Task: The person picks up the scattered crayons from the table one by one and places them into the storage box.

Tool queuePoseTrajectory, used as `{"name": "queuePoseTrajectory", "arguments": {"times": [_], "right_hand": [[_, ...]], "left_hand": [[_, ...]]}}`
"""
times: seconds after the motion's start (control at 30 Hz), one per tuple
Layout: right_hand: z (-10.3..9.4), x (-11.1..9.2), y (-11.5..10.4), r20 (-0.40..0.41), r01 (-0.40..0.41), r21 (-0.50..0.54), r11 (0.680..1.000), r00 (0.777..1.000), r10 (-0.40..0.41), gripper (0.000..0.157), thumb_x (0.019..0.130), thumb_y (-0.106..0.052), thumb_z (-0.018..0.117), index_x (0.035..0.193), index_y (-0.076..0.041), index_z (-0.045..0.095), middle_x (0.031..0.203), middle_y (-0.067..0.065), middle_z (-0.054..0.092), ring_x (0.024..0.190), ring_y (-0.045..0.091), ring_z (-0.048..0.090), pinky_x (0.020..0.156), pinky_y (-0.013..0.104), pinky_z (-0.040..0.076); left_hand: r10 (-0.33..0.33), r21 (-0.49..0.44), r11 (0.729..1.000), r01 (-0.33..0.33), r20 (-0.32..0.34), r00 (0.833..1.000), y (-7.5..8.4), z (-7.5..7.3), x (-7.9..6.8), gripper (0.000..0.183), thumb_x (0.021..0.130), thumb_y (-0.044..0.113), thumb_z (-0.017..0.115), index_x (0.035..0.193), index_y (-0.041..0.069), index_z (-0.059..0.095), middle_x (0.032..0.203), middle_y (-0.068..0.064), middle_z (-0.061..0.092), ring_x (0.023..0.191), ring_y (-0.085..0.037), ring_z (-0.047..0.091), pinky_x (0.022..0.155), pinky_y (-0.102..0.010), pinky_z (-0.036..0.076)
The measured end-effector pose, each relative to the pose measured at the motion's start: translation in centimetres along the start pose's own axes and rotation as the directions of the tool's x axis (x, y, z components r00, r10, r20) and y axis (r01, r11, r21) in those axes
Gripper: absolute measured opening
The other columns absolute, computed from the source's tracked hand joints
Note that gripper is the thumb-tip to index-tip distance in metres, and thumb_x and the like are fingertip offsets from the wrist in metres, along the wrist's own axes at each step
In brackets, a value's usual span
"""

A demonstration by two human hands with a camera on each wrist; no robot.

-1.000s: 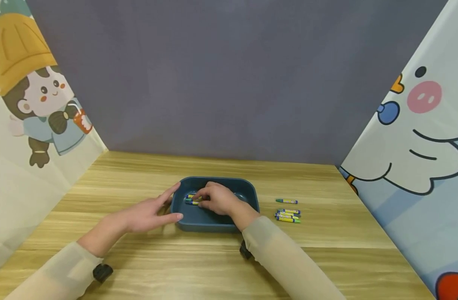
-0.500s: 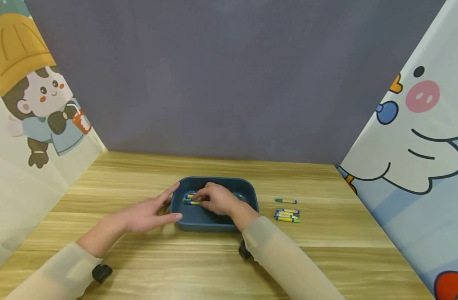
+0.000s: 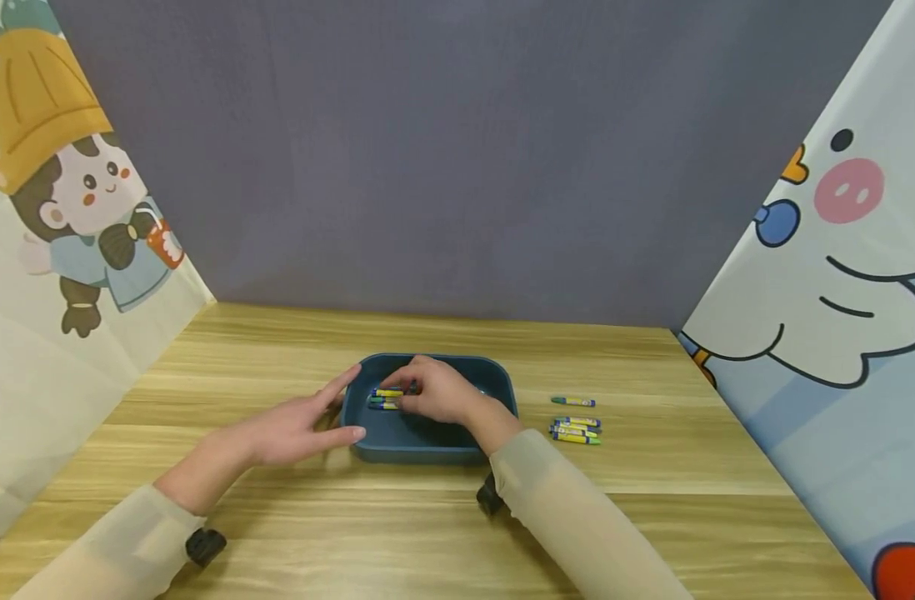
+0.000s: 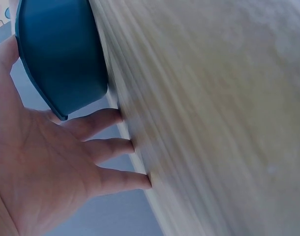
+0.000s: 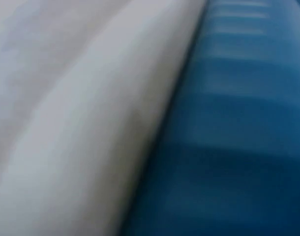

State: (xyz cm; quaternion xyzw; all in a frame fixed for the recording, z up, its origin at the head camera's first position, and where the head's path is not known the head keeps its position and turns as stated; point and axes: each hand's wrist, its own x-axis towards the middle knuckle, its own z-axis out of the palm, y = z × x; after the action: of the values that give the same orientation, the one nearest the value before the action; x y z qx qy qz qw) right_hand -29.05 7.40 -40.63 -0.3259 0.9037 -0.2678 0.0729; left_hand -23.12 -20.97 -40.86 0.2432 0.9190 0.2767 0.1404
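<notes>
A dark blue tray [image 3: 427, 454] stands on the wooden table, with a few yellow-labelled crayons [image 3: 387, 392] side by side at its left end. My left hand [image 3: 296, 427] is spread at the tray's left end. Its thumb touches the rim in the left wrist view, while other fingertips rest on the table. Inside the tray my right hand [image 3: 438, 392] is over the crayons, thumb and index finger parted on either side of them. Fingers partly hide the crayons' right ends. Only a blurred blue tray wall [image 5: 228, 123] and pale cloth fill the right wrist view.
Right of the tray lies a small cluster of crayons [image 3: 575, 431], with a single green-tipped crayon [image 3: 573, 402] just behind it. A grey panel [image 3: 442, 167] closes off the back of the table [image 3: 352, 533]. Printed cartoon panels flank both sides.
My right thumb and index finger have moved apart, and the hand has shifted slightly up, uncovering more of the crayons in the tray. The left hand stays in place.
</notes>
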Motion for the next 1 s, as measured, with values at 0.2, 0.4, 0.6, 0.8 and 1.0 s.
{"name": "queuePoseTrajectory", "arguments": {"times": [0.2, 0.4, 0.6, 0.8, 1.0], "right_hand": [[-2.3, -1.0, 0.0, -0.029, 0.028, 0.114, 0.993, 0.999, -0.025, 0.035, 0.105, -0.019, 0.076, 0.141, -0.018, 0.077, 0.122, 0.007, 0.071, 0.097, 0.014, 0.064, 0.084, 0.030, 0.057], [-6.3, -3.8, 0.9, -0.167, 0.090, 0.153, 0.984, 0.984, -0.064, 0.036, 0.101, -0.018, 0.081, 0.137, -0.014, 0.078, 0.117, 0.010, 0.072, 0.097, 0.016, 0.065, 0.081, 0.030, 0.056], [-10.3, -7.6, 3.8, -0.303, 0.065, 0.151, 0.986, 0.953, -0.016, 0.034, 0.101, -0.017, 0.081, 0.135, -0.016, 0.079, 0.113, 0.008, 0.071, 0.095, 0.020, 0.064, 0.081, 0.034, 0.054], [-12.6, -11.4, 9.0, -0.305, -0.107, 0.162, 0.981, 0.940, 0.153, 0.034, 0.106, -0.024, 0.076, 0.139, -0.017, 0.076, 0.117, 0.009, 0.071, 0.099, 0.022, 0.063, 0.084, 0.038, 0.054], [-12.7, -14.3, 13.7, -0.208, -0.250, 0.158, 0.955, 0.937, 0.279, 0.040, 0.108, -0.026, 0.072, 0.144, -0.010, 0.072, 0.127, 0.015, 0.073, 0.103, 0.024, 0.064, 0.084, 0.039, 0.054]], "left_hand": [[-0.011, -0.003, 1.000, 0.011, 0.000, 1.000, 0.0, 0.2, 0.0, 0.101, 0.108, 0.066, 0.058, 0.179, 0.026, -0.001, 0.170, -0.021, 0.049, 0.152, -0.050, 0.051, 0.120, -0.072, 0.042], [0.007, 0.004, 1.000, -0.007, -0.027, 1.000, 0.0, 0.1, -0.1, 0.101, 0.108, 0.064, 0.060, 0.179, 0.023, 0.001, 0.168, -0.020, 0.052, 0.151, -0.049, 0.053, 0.121, -0.071, 0.041], [0.001, 0.025, 1.000, 0.000, -0.025, 1.000, 0.1, 0.0, -0.3, 0.101, 0.108, 0.066, 0.059, 0.179, 0.025, 0.000, 0.168, -0.023, 0.051, 0.152, -0.050, 0.051, 0.123, -0.070, 0.040], [0.002, 0.023, 1.000, -0.002, -0.018, 1.000, 0.0, 0.0, -0.3, 0.101, 0.108, 0.066, 0.057, 0.179, 0.025, -0.002, 0.168, -0.027, 0.048, 0.154, -0.052, 0.048, 0.125, -0.070, 0.037], [0.000, 0.017, 1.000, 0.000, -0.008, 1.000, 0.0, 0.0, -0.3, 0.100, 0.108, 0.066, 0.057, 0.179, 0.028, -0.003, 0.170, -0.027, 0.045, 0.155, -0.051, 0.047, 0.126, -0.070, 0.036]]}}
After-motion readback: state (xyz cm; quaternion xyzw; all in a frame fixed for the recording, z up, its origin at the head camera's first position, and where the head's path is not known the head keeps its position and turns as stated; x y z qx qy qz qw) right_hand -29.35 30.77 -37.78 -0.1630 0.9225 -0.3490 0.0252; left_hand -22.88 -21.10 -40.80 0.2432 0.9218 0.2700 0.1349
